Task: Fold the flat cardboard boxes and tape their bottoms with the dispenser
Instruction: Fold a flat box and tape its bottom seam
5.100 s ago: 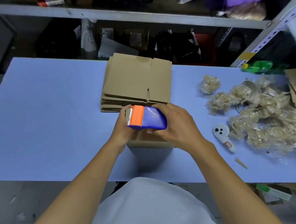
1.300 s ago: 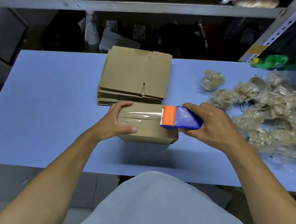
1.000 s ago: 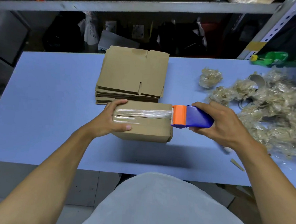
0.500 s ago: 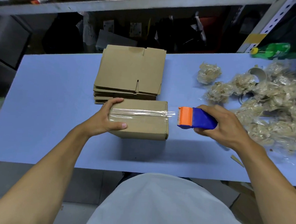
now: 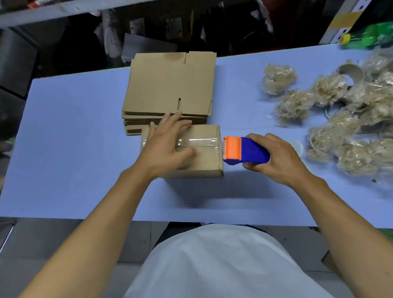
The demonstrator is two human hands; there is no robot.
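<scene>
A folded cardboard box [image 5: 204, 158] stands on the blue table [image 5: 70, 144], a strip of clear tape running along its top seam. My left hand [image 5: 165, 144] lies flat on the box's left part, fingers spread and straight. My right hand [image 5: 276, 159] grips the blue and orange tape dispenser [image 5: 244, 151], whose orange head sits right at the box's right edge. Behind the box lies a stack of flat cardboard boxes [image 5: 172, 86].
Several crumpled wads of used tape [image 5: 346, 122] and a cardboard tape core [image 5: 349, 72] cover the table's right side. A green bottle [image 5: 375, 33] lies at the back right. Cluttered shelves rise behind the table. My white shirt fills the near edge.
The dispenser ran left to right across the box top, laying tape, and came off the right edge. My left hand shifted from gripping the box's left end to lying flat on top.
</scene>
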